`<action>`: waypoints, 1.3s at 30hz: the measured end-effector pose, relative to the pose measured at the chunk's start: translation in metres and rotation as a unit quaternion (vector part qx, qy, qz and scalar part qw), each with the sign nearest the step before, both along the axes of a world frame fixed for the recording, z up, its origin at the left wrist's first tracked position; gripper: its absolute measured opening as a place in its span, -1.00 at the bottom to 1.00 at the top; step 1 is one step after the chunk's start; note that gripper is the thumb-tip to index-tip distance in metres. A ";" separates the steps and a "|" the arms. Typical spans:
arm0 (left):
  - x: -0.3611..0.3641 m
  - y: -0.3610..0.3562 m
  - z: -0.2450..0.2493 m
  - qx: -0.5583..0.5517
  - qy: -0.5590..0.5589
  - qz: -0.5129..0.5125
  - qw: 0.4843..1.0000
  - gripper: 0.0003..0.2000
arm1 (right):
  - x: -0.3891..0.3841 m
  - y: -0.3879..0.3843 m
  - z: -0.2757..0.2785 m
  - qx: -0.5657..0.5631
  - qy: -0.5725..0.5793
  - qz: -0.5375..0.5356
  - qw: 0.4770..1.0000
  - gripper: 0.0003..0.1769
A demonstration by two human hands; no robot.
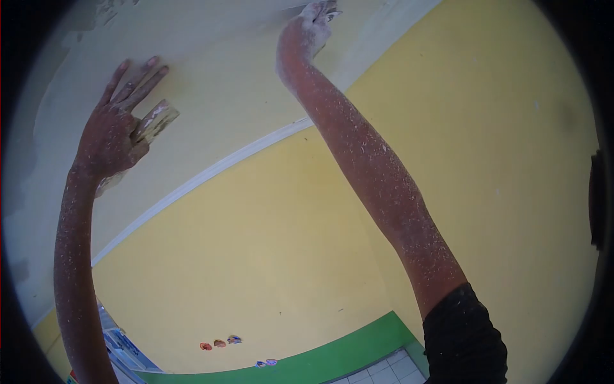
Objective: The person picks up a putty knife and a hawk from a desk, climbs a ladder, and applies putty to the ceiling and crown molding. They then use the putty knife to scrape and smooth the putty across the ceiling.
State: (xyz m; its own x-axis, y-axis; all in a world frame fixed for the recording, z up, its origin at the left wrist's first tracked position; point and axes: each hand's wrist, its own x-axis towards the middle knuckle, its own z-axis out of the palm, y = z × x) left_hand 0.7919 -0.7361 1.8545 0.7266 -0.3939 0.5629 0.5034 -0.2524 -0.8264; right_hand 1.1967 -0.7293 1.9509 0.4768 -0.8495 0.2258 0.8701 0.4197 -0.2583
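My left hand [110, 137] is raised against the pale ceiling, several fingers stretched out on or close to its surface. Between its thumb and palm is a flat, putty-smeared plate [158, 120], and its other end shows below the wrist side of the hand. My right hand [313, 27], coated in white dust, is closed high up at the top edge of the view. A thin grey blade [293, 10] sticks out to its left against the ceiling; the handle is hidden in the fingers. White specks cover both forearms.
A white trim strip [214, 169] separates the ceiling [224, 96] from the yellow wall [268, 249]. Lower down are a green band [307, 355], small colourful stickers [220, 343], white tiles [387, 371] and a blue-framed opening [125, 349]. Rough patches [70, 38] mark the ceiling's upper left.
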 end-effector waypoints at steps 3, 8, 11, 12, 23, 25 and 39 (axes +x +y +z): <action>0.000 -0.015 -0.007 0.033 -0.017 0.063 0.997 -0.95 | 0.035 -0.018 -0.019 -0.264 0.329 -0.324 0.847 -0.39; -0.009 -0.008 -0.006 -0.026 -0.028 0.052 0.998 -0.95 | 0.015 -0.004 -0.010 -0.077 -0.024 -0.067 0.994 -0.46; -0.006 0.006 0.007 0.082 0.028 0.018 0.996 -0.93 | 0.025 -0.024 -0.028 0.013 -0.150 0.055 0.987 -0.47; -0.005 0.000 0.004 0.083 0.030 0.021 0.996 -0.93 | 0.037 -0.030 -0.030 0.015 -0.143 0.050 0.988 -0.46; -0.009 -0.005 0.000 0.004 -0.032 0.081 0.996 -0.88 | 0.046 -0.066 -0.040 0.063 -0.221 0.153 0.961 -0.44; -0.007 -0.007 -0.001 -0.009 -0.031 0.072 0.997 -0.89 | 0.026 -0.063 -0.052 0.096 -0.207 0.322 0.919 -0.44; -0.010 0.013 0.005 0.020 -0.032 0.003 0.999 -0.90 | 0.082 -0.054 -0.028 0.085 -0.338 0.191 0.918 -0.66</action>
